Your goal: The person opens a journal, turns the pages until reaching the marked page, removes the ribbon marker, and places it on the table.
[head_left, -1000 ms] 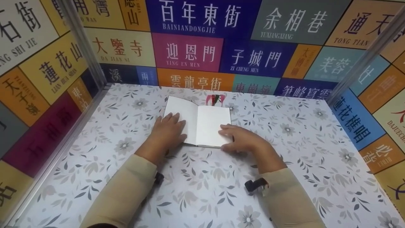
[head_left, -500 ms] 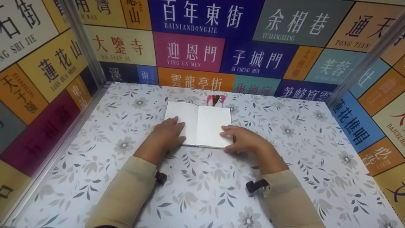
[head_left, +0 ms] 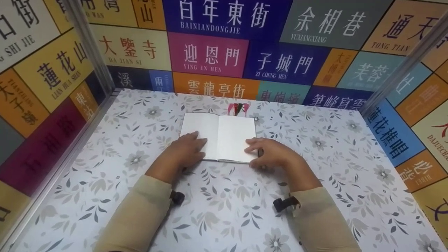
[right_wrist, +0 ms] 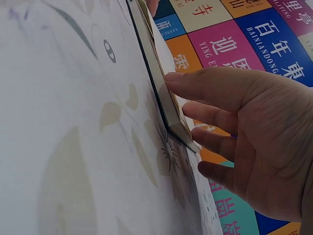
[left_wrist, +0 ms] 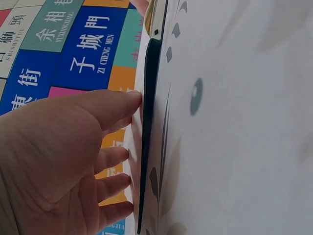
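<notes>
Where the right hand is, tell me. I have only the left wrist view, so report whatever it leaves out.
Observer: In the head view, the right hand is at the right edge of the book, with its fingertips over that side.
Operator: Say how the book lies.
Observer: It lies open, two white pages facing up, with no writing that I can make out.
Operator: Now report what is just beyond it.
Observer: Past the book's far edge there is a small pink and green patch; whether it is a loose thing or a print, I cannot tell.
</notes>
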A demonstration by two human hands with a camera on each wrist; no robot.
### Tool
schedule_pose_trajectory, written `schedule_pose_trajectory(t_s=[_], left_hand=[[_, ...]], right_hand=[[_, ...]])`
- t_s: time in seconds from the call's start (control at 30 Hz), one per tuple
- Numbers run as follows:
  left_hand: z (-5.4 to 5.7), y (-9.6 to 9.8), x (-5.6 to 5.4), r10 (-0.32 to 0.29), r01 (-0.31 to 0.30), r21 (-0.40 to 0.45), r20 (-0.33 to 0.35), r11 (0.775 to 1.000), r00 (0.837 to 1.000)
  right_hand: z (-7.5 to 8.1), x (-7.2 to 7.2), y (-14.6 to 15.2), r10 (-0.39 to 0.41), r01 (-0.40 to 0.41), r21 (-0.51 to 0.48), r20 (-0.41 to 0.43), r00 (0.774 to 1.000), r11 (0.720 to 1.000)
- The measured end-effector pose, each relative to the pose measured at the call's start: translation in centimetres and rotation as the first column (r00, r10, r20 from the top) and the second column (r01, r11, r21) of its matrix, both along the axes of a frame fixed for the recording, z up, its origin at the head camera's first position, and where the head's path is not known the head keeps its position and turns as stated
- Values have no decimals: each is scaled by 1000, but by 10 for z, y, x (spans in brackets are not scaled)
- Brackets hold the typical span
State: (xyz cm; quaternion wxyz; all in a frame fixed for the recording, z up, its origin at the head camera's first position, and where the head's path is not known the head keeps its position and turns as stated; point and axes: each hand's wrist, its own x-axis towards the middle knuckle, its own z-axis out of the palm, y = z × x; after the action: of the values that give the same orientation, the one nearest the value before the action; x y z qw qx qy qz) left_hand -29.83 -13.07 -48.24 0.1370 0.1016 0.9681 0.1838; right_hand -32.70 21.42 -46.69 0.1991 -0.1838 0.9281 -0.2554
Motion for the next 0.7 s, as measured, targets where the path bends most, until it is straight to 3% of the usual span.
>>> schedule_pose_trajectory(t_s=[0.37, 0.7], left_hand=[[1, -4, 3, -44, 44, -20, 14, 999, 999], [-4, -5, 1, -85, 86, -37, 25, 996, 996]], right_hand=[[4, 0, -1, 40, -41, -6, -53, 998, 999], [3, 2, 3, 10, -10, -28, -18, 1000, 1000]])
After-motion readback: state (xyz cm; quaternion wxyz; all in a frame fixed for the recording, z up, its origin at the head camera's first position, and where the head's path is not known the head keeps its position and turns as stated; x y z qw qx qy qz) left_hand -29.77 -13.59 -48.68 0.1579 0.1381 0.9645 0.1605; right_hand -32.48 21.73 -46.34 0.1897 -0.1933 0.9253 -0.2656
